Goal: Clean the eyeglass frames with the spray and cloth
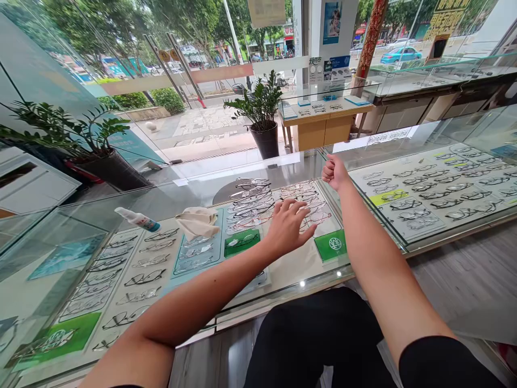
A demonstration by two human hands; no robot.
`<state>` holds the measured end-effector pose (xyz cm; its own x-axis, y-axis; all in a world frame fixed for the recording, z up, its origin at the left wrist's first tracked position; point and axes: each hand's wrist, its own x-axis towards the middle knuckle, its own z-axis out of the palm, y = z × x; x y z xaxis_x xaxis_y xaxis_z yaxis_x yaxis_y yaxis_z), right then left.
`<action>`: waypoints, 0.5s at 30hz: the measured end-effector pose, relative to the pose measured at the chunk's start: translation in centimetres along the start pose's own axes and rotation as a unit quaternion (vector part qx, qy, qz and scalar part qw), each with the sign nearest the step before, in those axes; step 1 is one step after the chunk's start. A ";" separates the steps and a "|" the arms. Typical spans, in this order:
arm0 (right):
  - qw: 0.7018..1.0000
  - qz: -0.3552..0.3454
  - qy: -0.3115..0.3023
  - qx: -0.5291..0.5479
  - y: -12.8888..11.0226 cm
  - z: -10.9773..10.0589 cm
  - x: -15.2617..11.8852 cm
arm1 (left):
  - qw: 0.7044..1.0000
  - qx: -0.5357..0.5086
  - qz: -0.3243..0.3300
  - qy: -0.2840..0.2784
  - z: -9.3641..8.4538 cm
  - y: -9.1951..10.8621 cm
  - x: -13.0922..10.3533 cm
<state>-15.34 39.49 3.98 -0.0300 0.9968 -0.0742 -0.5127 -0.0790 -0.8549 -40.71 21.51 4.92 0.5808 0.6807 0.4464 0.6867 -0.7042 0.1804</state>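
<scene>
Left hand (pixel 288 227) — centre of the frame, palm down, fingers parted and slightly bent, released; whether the fingertips touched anything beneath could not be told. Right hand (pixel 336 172) — upper right of centre, clenched in a loose fist, its contents, if any, hidden. Eyeglasses (pixel 251 205), in overlapping rows: at the centre of the frame, just left of the left hand and beyond its fingers, with further pairs between the two hands. Green card (pixel 242 243), one pair of glasses upon it: just left of the left hand. Second green card (pixel 331 245), white emblem: right of the left hand, below the right. Beige cloth (pixel 197 222), crumpled: left of centre. Spray bottle (pixel 138 219), white with a blue-green label, lying on its side: left of the cloth. Glass counter (pixel 291 276): beneath both hands. Display case (pixel 407 215), several rows of frames: right side. Potted plant (pixel 262 116), dark pot: upper centre, beyond the counter.
</scene>
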 end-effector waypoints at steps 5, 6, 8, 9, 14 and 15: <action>1.000 -0.002 -0.005 -0.004 0.0 -0.1 0.1 | 0.999 -0.027 -0.017 -0.015 -0.2 0.1 0.2; 1.000 -0.002 -0.006 -0.006 0.0 -0.1 0.1 | 0.999 -0.027 -0.020 -0.013 -0.3 0.1 0.2; 1.000 -0.003 -0.007 -0.009 0.0 -0.1 0.1 | 0.999 -0.025 -0.025 -0.009 -0.4 0.1 0.3; 1.000 -0.004 -0.008 -0.011 0.0 -0.1 0.0 | 0.999 -0.023 -0.028 -0.009 -0.5 0.1 0.3; 1.000 -0.007 -0.005 -0.015 0.0 0.0 -0.2 | 0.999 -0.016 -0.030 -0.020 -0.8 0.3 0.3; 1.000 -0.008 -0.004 -0.018 -0.1 0.0 -0.2 | 0.999 -0.014 -0.029 -0.023 -0.9 0.3 0.3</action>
<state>-15.33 39.29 4.05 -0.0294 0.9979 -0.0571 -0.4817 -0.0642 -0.8740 -40.70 21.28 5.92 0.5609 0.7280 0.3942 0.7068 -0.6691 0.2298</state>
